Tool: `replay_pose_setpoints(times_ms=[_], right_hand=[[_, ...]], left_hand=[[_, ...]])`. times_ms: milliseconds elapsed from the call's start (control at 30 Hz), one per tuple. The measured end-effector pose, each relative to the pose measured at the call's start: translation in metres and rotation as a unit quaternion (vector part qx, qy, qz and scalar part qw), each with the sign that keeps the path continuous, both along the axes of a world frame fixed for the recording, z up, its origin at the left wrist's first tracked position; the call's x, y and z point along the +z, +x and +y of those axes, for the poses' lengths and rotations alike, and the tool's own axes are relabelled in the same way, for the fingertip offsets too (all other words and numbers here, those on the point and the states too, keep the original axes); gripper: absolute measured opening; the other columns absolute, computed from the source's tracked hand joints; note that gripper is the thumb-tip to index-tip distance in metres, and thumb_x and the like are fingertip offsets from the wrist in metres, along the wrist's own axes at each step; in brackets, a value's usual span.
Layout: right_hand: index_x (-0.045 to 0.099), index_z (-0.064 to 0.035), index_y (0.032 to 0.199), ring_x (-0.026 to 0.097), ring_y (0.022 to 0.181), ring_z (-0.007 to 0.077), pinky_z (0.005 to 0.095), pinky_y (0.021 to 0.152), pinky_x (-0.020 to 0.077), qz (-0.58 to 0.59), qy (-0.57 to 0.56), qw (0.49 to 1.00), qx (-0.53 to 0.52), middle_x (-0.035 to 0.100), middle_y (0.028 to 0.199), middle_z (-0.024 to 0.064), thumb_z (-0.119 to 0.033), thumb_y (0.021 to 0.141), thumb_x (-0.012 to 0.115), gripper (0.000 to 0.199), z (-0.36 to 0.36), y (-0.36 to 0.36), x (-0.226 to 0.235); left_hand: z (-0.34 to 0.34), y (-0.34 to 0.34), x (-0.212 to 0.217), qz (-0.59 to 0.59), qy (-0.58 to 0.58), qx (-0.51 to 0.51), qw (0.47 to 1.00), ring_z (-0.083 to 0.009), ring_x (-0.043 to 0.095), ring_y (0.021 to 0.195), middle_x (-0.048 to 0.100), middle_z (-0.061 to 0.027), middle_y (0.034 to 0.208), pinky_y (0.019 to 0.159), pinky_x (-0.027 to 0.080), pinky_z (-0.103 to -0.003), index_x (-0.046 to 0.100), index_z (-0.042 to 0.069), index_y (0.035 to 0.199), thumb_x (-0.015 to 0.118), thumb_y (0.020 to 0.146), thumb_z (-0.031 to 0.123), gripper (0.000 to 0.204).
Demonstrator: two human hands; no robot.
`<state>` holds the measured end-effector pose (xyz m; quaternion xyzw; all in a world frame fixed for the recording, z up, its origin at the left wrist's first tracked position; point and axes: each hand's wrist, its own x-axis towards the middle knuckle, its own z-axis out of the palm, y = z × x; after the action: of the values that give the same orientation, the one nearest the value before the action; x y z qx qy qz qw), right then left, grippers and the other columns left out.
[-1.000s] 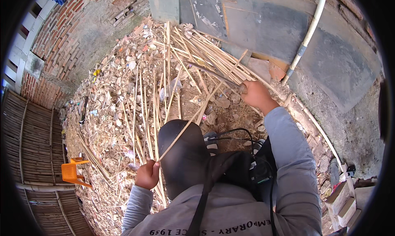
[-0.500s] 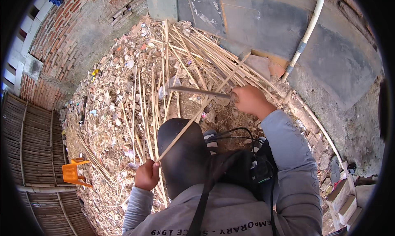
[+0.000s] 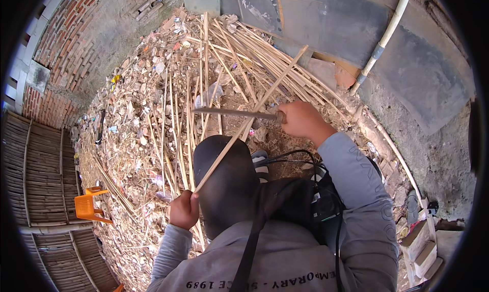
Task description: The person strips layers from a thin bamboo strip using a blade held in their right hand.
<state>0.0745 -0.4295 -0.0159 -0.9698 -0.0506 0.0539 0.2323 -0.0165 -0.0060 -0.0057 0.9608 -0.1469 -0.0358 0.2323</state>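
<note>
My left hand (image 3: 184, 210) is closed around the near end of a long pale bamboo strip (image 3: 281, 81). From there the strip slants up and to the right, passing over a dark rounded form (image 3: 226, 177) that looks like my covered knee. A long knife (image 3: 229, 112) is gripped by its handle in my right hand (image 3: 300, 120). Its narrow blade points left and lies across the strip around the strip's middle. I cannot tell which edge of the blade meets the bamboo.
Many cut strips (image 3: 254, 47) lie ahead on ground littered with rubble and shavings. Looser strips (image 3: 175, 134) are left of centre. An orange plastic chair (image 3: 87, 206) stands at the left by bamboo panels (image 3: 38, 175). A pale pipe (image 3: 382, 42) runs down the right wall.
The knife and my right hand have shifted left, so more of the blade reaches past the strip. My left hand keeps its hold on the strip's near end.
</note>
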Motion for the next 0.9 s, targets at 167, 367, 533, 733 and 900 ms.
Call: replay_pose_setpoints(times_ms=[167,367,533,733,900], right_hand=[[0.071,-0.009,0.098,0.069,0.085,0.04,0.0509,0.077,0.0545,-0.023,0.008,0.999,-0.034,0.07,0.087,0.0198,-0.019,0.075,0.069,0.025,0.003,0.001,-0.001],[0.071,-0.0089,0.1,0.068,0.085,0.0406,0.0509,0.078,0.0542,-0.002,0.021,0.999,-0.044,0.07,0.088,0.0198,-0.019,0.076,0.069,0.026,-0.01,0.005,-0.022],[0.07,-0.0077,0.101,0.068,0.086,0.0406,0.0498,0.078,0.0543,-0.041,0.012,0.999,-0.032,0.07,0.088,0.0194,-0.019,0.076,0.069,0.027,0.009,0.003,0.004],[0.07,-0.0077,0.102,0.068,0.085,0.0398,0.05,0.077,0.0544,-0.025,0.006,0.997,-0.073,0.07,0.086,0.0168,-0.019,0.077,0.07,0.028,-0.022,0.009,-0.026],[0.07,-0.0084,0.102,0.068,0.089,0.04,0.0507,0.077,0.0543,-0.039,0.005,0.999,-0.037,0.07,0.09,0.019,-0.02,0.076,0.071,0.029,-0.004,0.004,0.003]], left_hand=[[-0.007,0.003,0.012,0.028,0.029,0.017,0.999,-0.0482,0.058,0.059,0.056,-0.0244,0.061,0.053,0.043,-0.054,0.051,0.002,0.077,0.054,0.103,0.028,0.036],[-0.019,0.001,0.007,0.008,0.004,0.021,1.0,-0.0482,0.059,0.06,0.057,-0.0248,0.063,0.055,0.044,-0.054,0.052,0.002,0.078,0.052,0.103,0.03,0.038],[-0.008,0.003,0.004,0.027,0.033,0.018,0.999,-0.0486,0.059,0.061,0.057,-0.0253,0.063,0.055,0.044,-0.054,0.053,0.002,0.078,0.053,0.103,0.03,0.037],[-0.019,0.011,0.012,0.016,0.019,0.011,1.0,-0.0486,0.059,0.06,0.056,-0.0254,0.062,0.054,0.043,-0.055,0.052,0.002,0.078,0.053,0.103,0.03,0.038],[-0.01,0.007,0.009,0.026,0.021,-0.001,0.999,-0.0489,0.058,0.06,0.056,-0.0255,0.061,0.053,0.043,-0.055,0.051,0.002,0.078,0.054,0.103,0.03,0.037]])
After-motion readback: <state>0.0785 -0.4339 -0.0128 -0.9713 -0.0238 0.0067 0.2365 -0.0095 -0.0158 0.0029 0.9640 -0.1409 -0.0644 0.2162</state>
